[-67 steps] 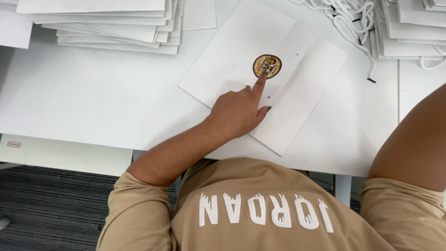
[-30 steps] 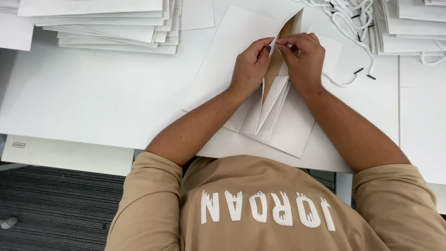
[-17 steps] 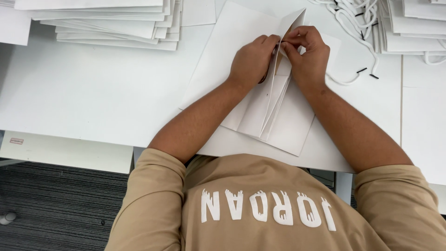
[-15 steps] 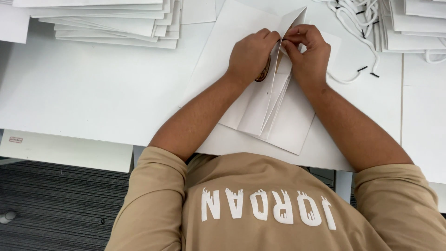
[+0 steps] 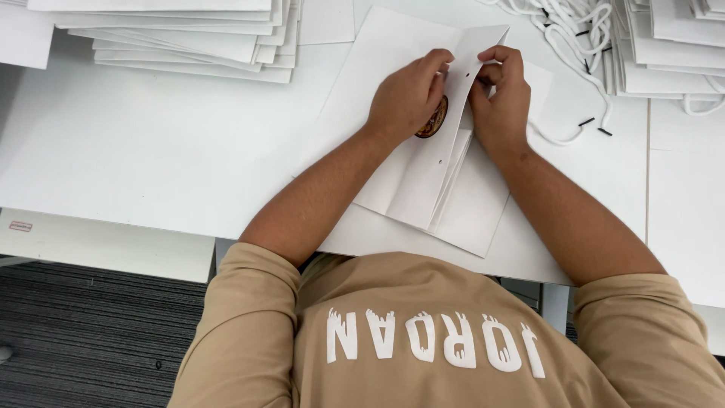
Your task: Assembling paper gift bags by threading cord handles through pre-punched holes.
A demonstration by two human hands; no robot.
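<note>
Flat on the white table (image 5: 151, 166) lay the folded white paper bag (image 5: 430, 181), its upper flap pinched on one side by the curled fingers of the left hand (image 5: 408, 94) and on the other by the right hand (image 5: 502, 98), near loose white cords (image 5: 566, 30) and stacked bags (image 5: 189, 45).

White paper bag (image 5: 423, 170), flat, centre frame; round brown-and-gold patterned sticker (image 5: 433, 121) on it, half covered by left hand (image 5: 408, 94). Small dark punch holes in bag's folded flap.
White cords (image 5: 563, 30) with black tips, 1 o'clock.
White bag stacks: one (image 5: 181, 41) at 11 o'clock, another (image 5: 672, 38) at 2 o'clock.
White table (image 5: 136, 151).
Tan shirt (image 5: 423, 340) with white lettering, 6 o'clock.
Dark grey ribbed carpet (image 5: 91, 340), 8 o'clock.
</note>
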